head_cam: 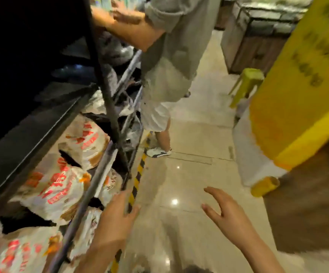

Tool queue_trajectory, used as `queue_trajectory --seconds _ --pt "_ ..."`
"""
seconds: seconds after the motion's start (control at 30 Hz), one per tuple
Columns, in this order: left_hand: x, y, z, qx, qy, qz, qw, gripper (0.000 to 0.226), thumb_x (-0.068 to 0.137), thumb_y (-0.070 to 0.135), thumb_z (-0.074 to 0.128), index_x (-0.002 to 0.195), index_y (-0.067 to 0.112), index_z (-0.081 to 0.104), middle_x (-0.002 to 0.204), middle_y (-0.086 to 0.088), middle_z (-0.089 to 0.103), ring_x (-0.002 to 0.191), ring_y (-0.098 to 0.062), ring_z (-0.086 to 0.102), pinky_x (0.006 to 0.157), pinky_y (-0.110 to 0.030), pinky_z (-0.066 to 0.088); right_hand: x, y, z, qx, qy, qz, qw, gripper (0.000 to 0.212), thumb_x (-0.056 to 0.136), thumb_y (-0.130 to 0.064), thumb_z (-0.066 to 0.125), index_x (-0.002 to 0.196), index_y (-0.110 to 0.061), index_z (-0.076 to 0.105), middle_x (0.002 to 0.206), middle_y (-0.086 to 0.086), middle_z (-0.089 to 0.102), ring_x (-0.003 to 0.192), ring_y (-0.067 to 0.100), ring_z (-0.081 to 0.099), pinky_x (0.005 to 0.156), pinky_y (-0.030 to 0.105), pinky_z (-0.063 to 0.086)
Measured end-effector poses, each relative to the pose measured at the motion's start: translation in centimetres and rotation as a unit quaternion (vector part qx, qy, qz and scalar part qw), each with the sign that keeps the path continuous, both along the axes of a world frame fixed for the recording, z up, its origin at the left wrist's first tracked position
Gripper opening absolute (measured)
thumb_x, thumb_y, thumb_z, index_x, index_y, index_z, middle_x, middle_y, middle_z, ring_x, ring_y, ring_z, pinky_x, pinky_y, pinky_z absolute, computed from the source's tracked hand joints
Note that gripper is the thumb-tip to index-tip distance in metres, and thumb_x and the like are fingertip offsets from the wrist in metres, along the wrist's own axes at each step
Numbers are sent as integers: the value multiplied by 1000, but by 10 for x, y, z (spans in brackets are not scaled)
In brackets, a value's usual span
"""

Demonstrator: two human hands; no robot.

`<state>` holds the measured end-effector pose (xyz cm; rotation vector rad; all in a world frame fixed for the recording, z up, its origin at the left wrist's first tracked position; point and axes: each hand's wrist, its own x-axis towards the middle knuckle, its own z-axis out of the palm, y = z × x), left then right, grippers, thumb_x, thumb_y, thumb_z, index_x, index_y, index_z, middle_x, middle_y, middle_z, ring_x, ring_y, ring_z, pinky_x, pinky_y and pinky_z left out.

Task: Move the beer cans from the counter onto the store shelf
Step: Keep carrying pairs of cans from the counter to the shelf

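No beer can shows clearly in this blurred view. My left hand (116, 217) hangs open and empty beside the metal edge of the store shelf (100, 166) on the left. Over the tiled floor my right hand (224, 211) is open too, fingers spread, holding nothing. The shelf's upper levels are dark. Its low level holds white bags with red print (61, 186). A wooden counter (313, 194) with a yellow cover (301, 89) stands on the right.
Another person in grey shirt and light shorts (163, 79) stands ahead in the aisle, reaching into the shelf. A yellow-green stool (246, 83) stands by the counter. Black-and-yellow tape (138, 174) runs along the shelf foot. The shiny floor (191, 174) lies between.
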<state>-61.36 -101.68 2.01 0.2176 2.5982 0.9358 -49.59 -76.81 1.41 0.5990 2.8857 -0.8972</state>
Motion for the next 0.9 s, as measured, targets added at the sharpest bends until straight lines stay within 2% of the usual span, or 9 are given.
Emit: queue_trajectory --seconds 0.1,0.27,0.33,0.43,0.53,0.6,0.73,0.9 --pt "31 78 7 17 24 -137 990 54 91 39 55 140 28 38 144 9 40 132 -10 37 106 -26 31 76 43 4 -15 6 -114 993 46 91 -45 54 134 -30 46 137 -15 49 119 3 48 94 17 36" --pt "119 204 19 83 29 -285 954 46 89 32 60 133 26 46 132 10 51 117 -5 47 94 -18 33 206 98 14 -2 3 -240 971 45 93 -47 48 136 -35 42 139 -21 43 119 2 46 94 16 34" --pt "164 250 22 108 25 -336 935 44 88 30 60 131 25 49 130 10 52 117 -6 48 96 -22 36 260 117 21 -2 -6 -290 957 45 93 -48 48 136 -37 40 139 -21 42 122 2 43 96 16 34" --pt "235 314 25 140 16 -400 906 43 88 31 61 129 25 51 131 10 52 119 -8 49 102 -30 39 341 141 27 -4 -21 -370 929 44 93 -50 47 135 -39 40 137 -23 42 114 3 47 91 17 34" --pt "297 363 27 158 2 -452 878 43 89 32 60 130 29 48 130 15 48 120 -5 46 104 -26 36 407 158 29 -8 -13 -436 900 42 93 -49 47 133 -39 42 133 -24 42 99 0 47 84 13 28" --pt "328 387 30 156 -9 -481 863 43 90 35 57 132 33 46 128 20 44 120 -2 43 100 -21 33 437 168 28 -27 3 -466 885 40 93 -47 49 131 -38 43 131 -25 44 97 -2 47 84 15 31" --pt "357 424 34 147 -30 -507 849 42 90 36 56 131 35 45 125 24 44 117 2 43 96 -17 33 466 198 25 -47 42 -483 873 39 92 -45 51 130 -38 46 131 -24 47 106 -3 48 91 18 40" --pt "353 478 30 130 -24 -496 858 42 88 31 60 129 31 49 127 16 52 116 -2 47 96 -22 37 464 260 29 -62 70 -469 878 39 93 -40 51 132 -33 47 130 -21 47 118 -3 42 97 16 33"
